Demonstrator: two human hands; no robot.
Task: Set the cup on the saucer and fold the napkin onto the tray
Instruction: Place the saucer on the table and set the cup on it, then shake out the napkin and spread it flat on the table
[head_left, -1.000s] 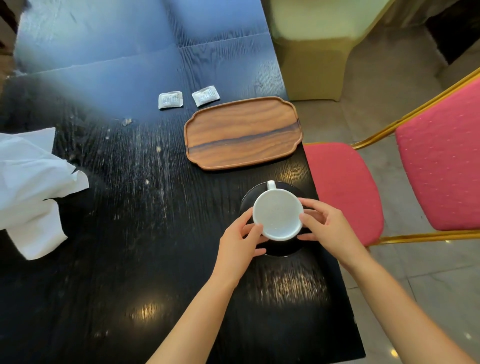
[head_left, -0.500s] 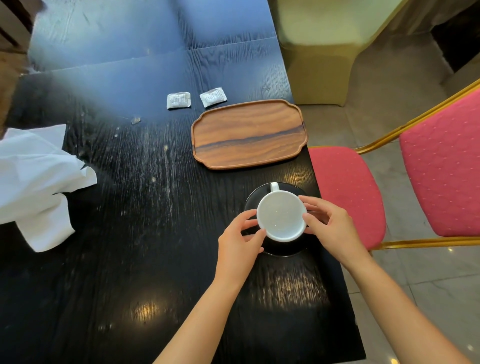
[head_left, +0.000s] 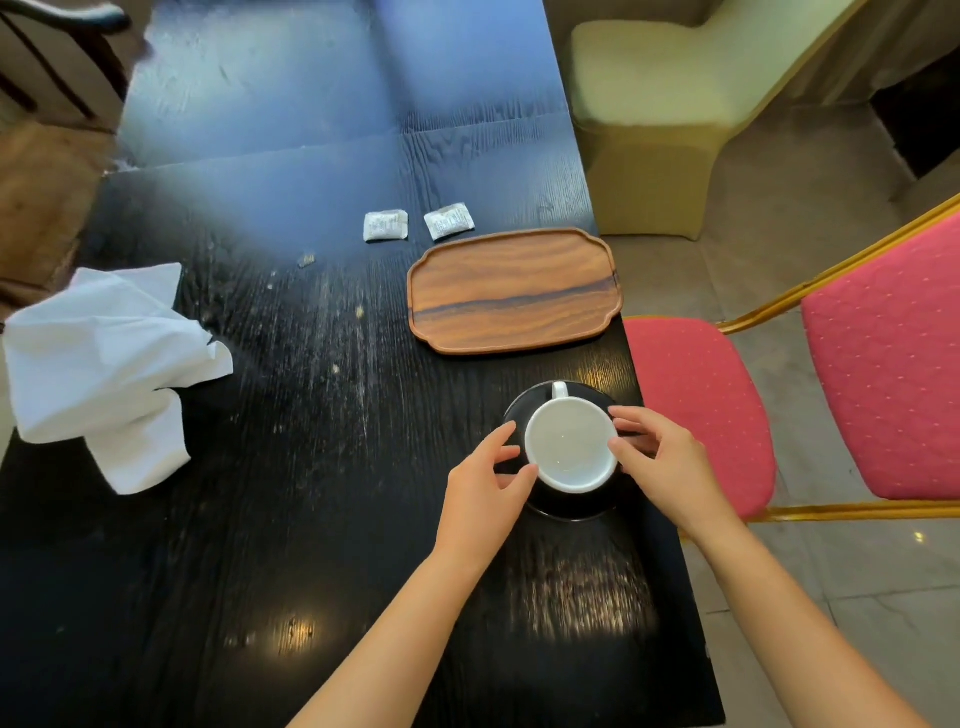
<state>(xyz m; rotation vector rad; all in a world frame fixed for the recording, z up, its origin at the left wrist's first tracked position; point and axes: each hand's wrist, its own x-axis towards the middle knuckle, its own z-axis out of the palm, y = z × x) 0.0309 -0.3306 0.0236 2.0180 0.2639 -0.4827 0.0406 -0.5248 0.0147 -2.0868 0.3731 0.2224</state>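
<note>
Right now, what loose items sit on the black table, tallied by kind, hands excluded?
Cup: 1
Saucer: 1
Wooden tray: 1
White napkin: 1
Small white packets: 2
Total: 6

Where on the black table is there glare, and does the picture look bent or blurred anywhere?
Head view: a broad bluish-white sheen washes out the far part of the table; small warm lamp reflections sit near the left forearm and beside the saucer. The wide-angle lens bends the table edges. The cup and tray are sharp; the bottom corners look softer.
</note>
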